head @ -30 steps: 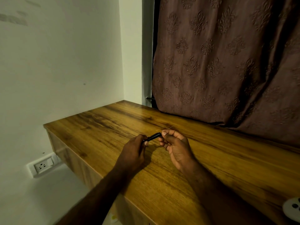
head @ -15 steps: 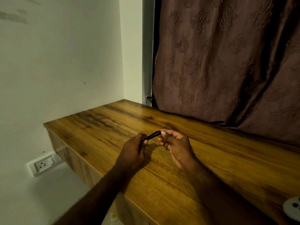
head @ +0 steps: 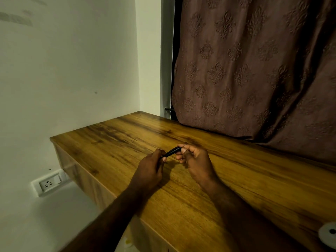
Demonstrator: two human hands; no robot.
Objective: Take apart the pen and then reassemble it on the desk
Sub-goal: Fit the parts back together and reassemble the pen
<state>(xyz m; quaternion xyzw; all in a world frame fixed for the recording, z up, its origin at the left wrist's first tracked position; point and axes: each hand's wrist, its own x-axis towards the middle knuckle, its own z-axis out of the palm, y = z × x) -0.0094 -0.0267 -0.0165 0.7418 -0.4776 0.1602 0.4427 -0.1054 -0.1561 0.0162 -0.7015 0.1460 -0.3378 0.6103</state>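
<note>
A short black pen (head: 171, 152) is held just above the wooden desk (head: 245, 179), near its middle. My left hand (head: 151, 166) pinches the pen's lower left end. My right hand (head: 195, 159) grips the upper right end with thumb and fingertips. Only the stretch between the two hands shows; both ends are hidden by my fingers. I cannot tell whether the pen is in one piece or pulled apart.
A brown patterned curtain (head: 254, 70) hangs behind the desk and rests on its far edge. A white wall socket (head: 48, 183) sits low on the left wall. A round white object (head: 329, 233) lies at the desk's right edge.
Both hands keep their hold on the pen. My right fingers have curled in tighter around its end, and the thin light tip seen past them a second ago is no longer visible.
</note>
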